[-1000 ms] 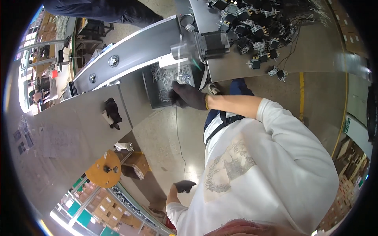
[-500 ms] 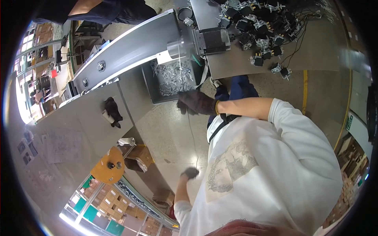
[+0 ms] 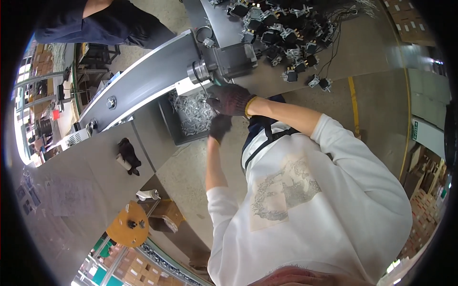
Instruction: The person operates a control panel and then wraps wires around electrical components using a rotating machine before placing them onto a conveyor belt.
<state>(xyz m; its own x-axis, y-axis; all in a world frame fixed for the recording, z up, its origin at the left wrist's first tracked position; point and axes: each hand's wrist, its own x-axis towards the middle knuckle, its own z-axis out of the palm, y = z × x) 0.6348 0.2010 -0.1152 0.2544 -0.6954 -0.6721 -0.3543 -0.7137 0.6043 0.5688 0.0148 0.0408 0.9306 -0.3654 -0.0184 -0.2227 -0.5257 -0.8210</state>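
My right hand (image 3: 231,100), in a dark knitted glove with a yellow cuff, is closed at the near right corner of a dark bin. A thin cable (image 3: 205,90) curves down into its fingers from a metal cylinder (image 3: 199,71). Just below it, my left hand (image 3: 220,127), gloved too, reaches up with curled fingers almost touching the right. What the left fingers hold is hidden. The dark bin (image 3: 171,125) contains many clear and metallic small pieces (image 3: 193,112). Beyond my right hand, a boxy dark motor (image 3: 234,59) is joined to the cylinder.
A long grey conveyor (image 3: 143,76) runs left from the cylinder. Small switch-like parts with wires (image 3: 286,38) are heaped on the table at upper right. A dark glove-like item (image 3: 128,155) lies on the left table. Another person's dark-clothed leg (image 3: 138,28) is at upper left.
My left hand has swung up from low in the view to meet the right. The right hand has moved up slightly toward the cylinder. The long cable stretched between them no longer shows.
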